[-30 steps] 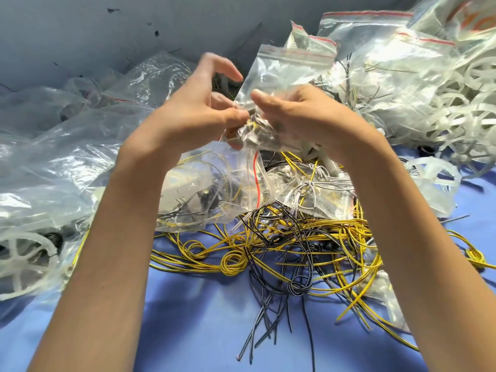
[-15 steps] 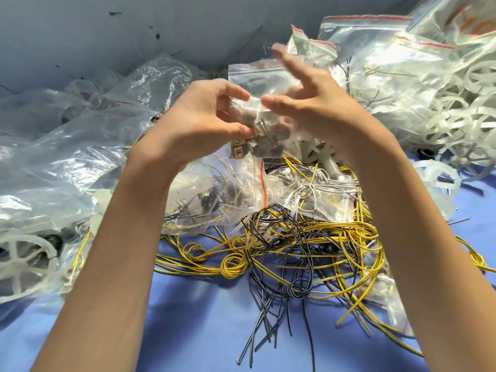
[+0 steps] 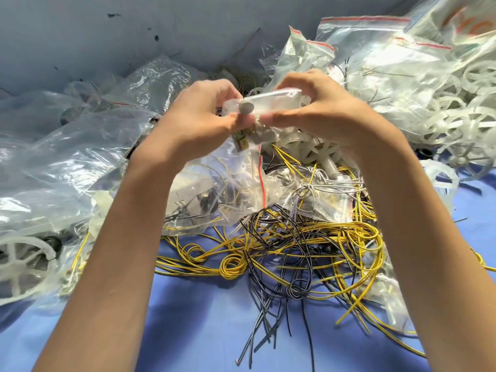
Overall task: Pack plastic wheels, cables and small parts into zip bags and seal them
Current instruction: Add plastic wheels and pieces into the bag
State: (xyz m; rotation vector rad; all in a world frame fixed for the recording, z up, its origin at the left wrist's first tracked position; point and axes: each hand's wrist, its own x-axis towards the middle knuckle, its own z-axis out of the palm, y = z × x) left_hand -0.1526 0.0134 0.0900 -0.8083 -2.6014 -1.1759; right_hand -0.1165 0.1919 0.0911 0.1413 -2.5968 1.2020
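1. Both hands are raised close together. The left hand [image 3: 198, 114] and the right hand [image 3: 319, 114] each pinch the same small zip bag [image 3: 279, 99] between thumb and curled fingers, with the thumbs nearly touching.
2. That bag sits between the two hands, its clear upper part seemingly folded over. A grey round part [image 3: 246, 107] shows through it by the left thumb, and more small parts [image 3: 243, 138] hang in its lower end under the thumbs.
3. Just below the hands lies a larger clear bag [image 3: 228, 181] with a red seal strip.
4. Between the forearms, yellow cables [image 3: 308, 237] and dark cables [image 3: 268, 312] lie tangled on a blue cloth [image 3: 201, 339].
5. Right of the right hand, white plastic wheels [image 3: 456, 108] are heaped among red-striped bags [image 3: 362, 36].
6. Left of the left hand lie crumpled clear bags [image 3: 67, 162], and a single white wheel [image 3: 24, 261] lies beside the left forearm.
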